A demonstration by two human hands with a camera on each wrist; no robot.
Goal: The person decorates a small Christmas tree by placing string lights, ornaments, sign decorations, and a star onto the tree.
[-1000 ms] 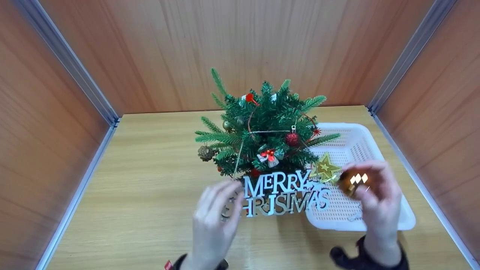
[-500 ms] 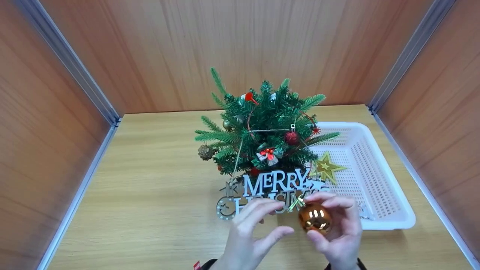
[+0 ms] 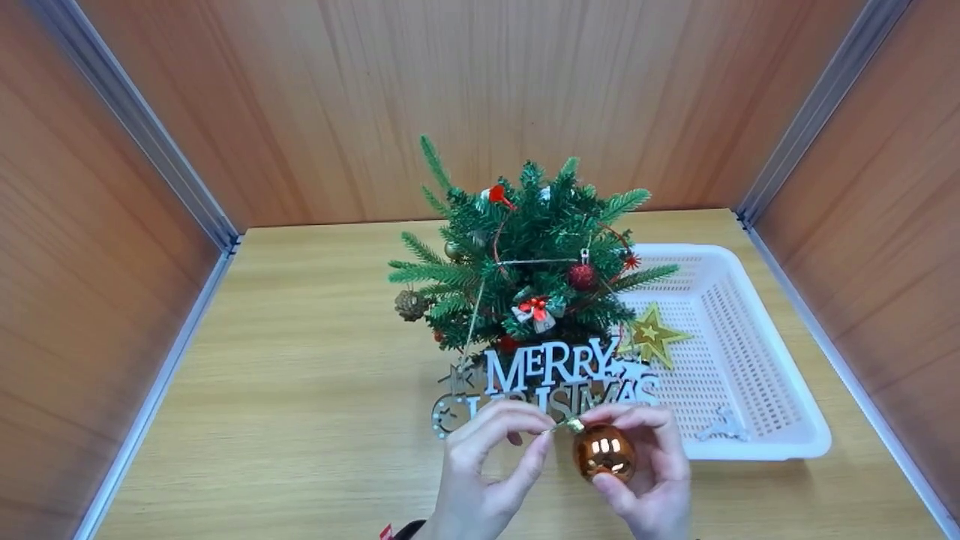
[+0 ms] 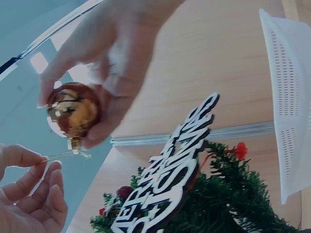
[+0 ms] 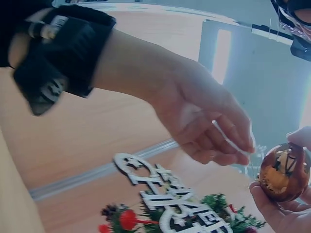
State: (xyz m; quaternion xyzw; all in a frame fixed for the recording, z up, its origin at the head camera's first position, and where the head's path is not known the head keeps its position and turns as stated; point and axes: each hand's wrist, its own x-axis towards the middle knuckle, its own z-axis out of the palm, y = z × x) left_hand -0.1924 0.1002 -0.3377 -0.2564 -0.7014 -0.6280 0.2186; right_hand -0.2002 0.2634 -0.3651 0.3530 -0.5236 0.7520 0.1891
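Note:
A shiny copper-orange ball ornament point(image 3: 604, 453) is held in my right hand point(image 3: 651, 469), thumb below and fingers along its far side. Thumb and forefinger of my left hand point(image 3: 491, 465) pinch the thin gold hanging cord point(image 4: 60, 156), which runs to the gold cap point(image 3: 575, 425). The left wrist view shows the cord stretched between cap and fingertips. Just behind both hands, a MERRY CHRISTMAS sign point(image 3: 551, 367) hangs at the front of a small decorated Christmas tree point(image 3: 540, 232). My hands cover part of the sign's lower row in the head view.
Right of the tree stands a white plastic basket point(image 3: 780, 375), holding a gold star point(image 3: 652, 335) and a small silvery ornament point(image 3: 724, 427). A pinecone point(image 3: 411, 305) and a red glitter ball point(image 3: 582, 277) hang on the tree. Wooden panels point(image 3: 480, 105) enclose the table at back and sides.
My right hand has brought the copper ball left from over the basket to the front of the sign. My left hand has left the sign's left end and now pinches the ball's cord.

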